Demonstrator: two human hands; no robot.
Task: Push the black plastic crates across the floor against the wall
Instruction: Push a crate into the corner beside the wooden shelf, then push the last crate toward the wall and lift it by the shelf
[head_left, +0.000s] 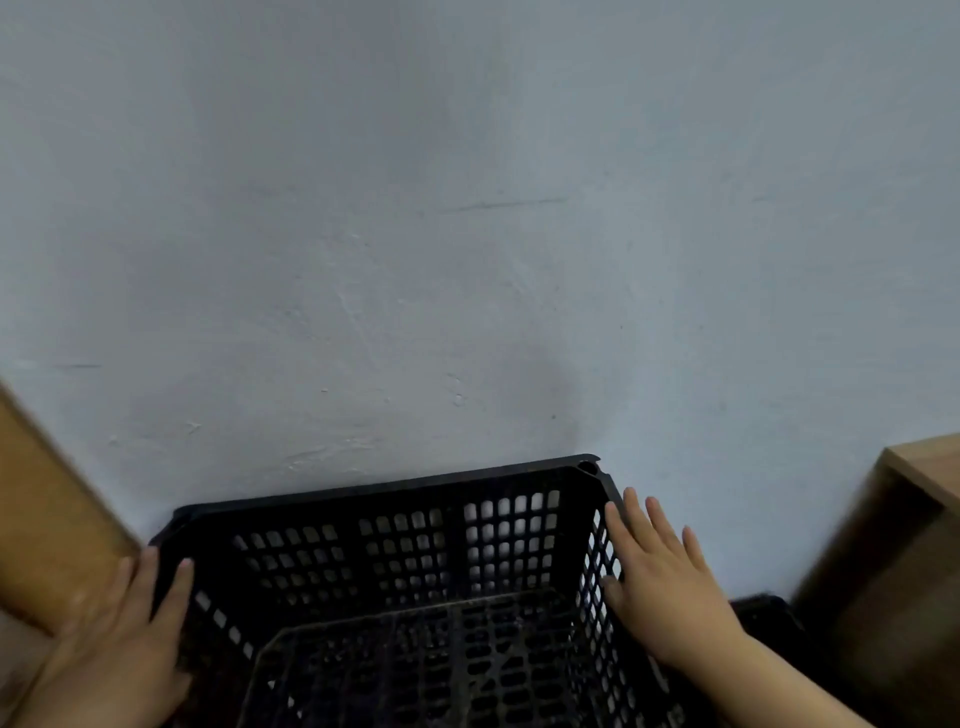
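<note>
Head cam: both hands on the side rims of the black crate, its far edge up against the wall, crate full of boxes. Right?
Not quite: in the head view the black perforated plastic crate is empty, no boxes. The rest holds: left hand and right hand on its side rims, far edge at the pale blue wall.

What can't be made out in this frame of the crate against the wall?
Head view only:
- Black crate: its near half is cut off by the bottom edge.
- Its far base: hidden behind its own wall, so floor contact with the wall can't be confirmed.
- Left hand: the palm's grip is hidden on the rim's outer side.
- Right hand: flat on the rim, thumb partly hidden inside.
- Dark object right of the crate: mostly hidden by the forearm, unidentifiable.
</note>
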